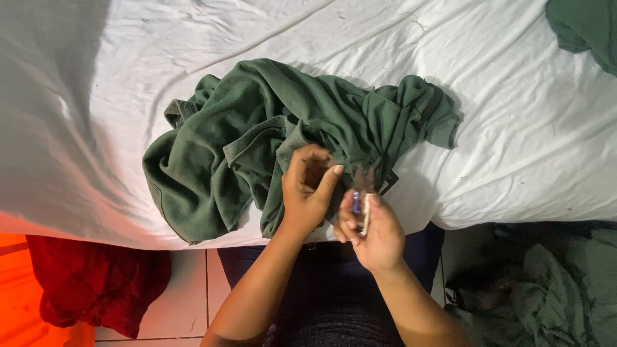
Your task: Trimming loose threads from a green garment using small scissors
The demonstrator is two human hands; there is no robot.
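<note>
Working at the edge of a bed [527, 128] covered in a white sheet, a person handles a crumpled green garment [257, 135] lying in the centre of the frame. At lower left, a red cloth [96, 283] lies on the tiled floor [186, 302] below the overhanging sheet. The left hand [308, 189], at centre, is curled with thumb and fingers pinching a fold of the green fabric near its lower hem. Just right of it, the right hand [373, 231] is closed around a small slim object with a blue part [357, 204], too blurred to identify, held close to the same fold beside a dark tag [387, 183]. The step in hand appears to be close work on that pinched spot; any further move there would seem to call for the fabric being kept taut and the small object guided precisely. The garment hangs slightly over the bed's near edge, close to the person's lap. Open sheet lies above and to the right; another green cloth [588, 29] sits at upper right, and grey-green fabric [553, 289] is heaped at lower right.
</note>
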